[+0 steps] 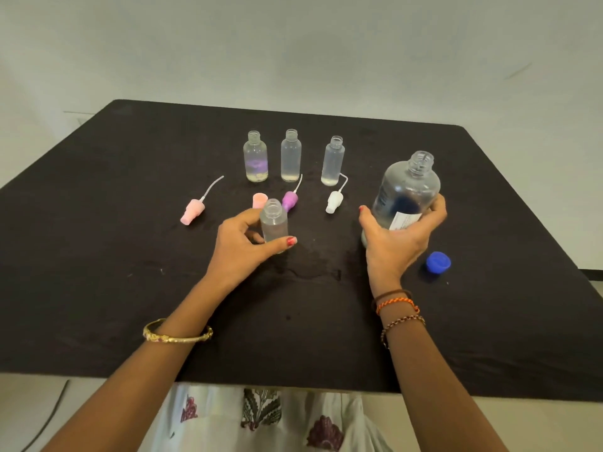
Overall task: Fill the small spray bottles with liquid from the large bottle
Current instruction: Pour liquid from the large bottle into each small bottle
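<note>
One black table [98, 288], pale wall [293, 44]

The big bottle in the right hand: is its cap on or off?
Off. The large bottle shows a bare threaded neck, and a blue cap lies on the black table beside the right hand gripping it.

The surface [130, 256] under my arms is black. By the blue cap [438, 262] stands my clear large bottle [406, 194] with its white label. Left of that cap lie a white sprayer [334, 201], a purple sprayer [289, 200] and a pink sprayer [192, 212]. My nails are red, my bangle [177, 332] gold, my dress [261, 419] white with maroon-and-green flowers.
</note>
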